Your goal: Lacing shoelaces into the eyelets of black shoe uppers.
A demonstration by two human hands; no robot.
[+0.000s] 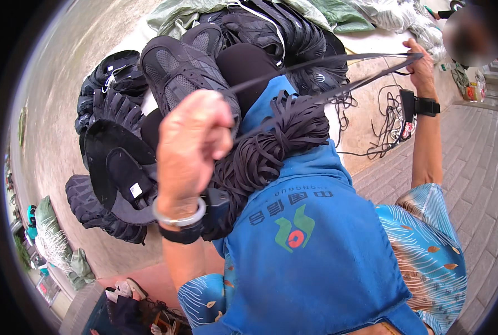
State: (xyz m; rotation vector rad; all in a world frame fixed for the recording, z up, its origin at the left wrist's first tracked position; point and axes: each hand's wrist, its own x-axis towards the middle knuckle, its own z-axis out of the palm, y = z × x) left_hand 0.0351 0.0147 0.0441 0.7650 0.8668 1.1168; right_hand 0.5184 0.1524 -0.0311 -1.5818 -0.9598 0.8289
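A dark flat shoelace [360, 85] stretches in two strands between my hands across my lap. My left hand [196, 139] is closed round its near end in front of my knees. Out to the far right, my right hand [422, 66] grips the other end with the arm extended. Below the strands, a thick bundle of dark shoelaces [263, 148] lies on my blue apron [327, 223]. Just beyond my left hand is a black and grey mesh shoe [184, 72], its laces threaded across the top.
Rows of black shoes [260, 33] stand ahead, with more shoes [112, 195] stacked on the left. Loose dark cords [380, 125] lie tangled on the floor at right. Green sheeting [338, 14] lies at the back. Another person is at the far right.
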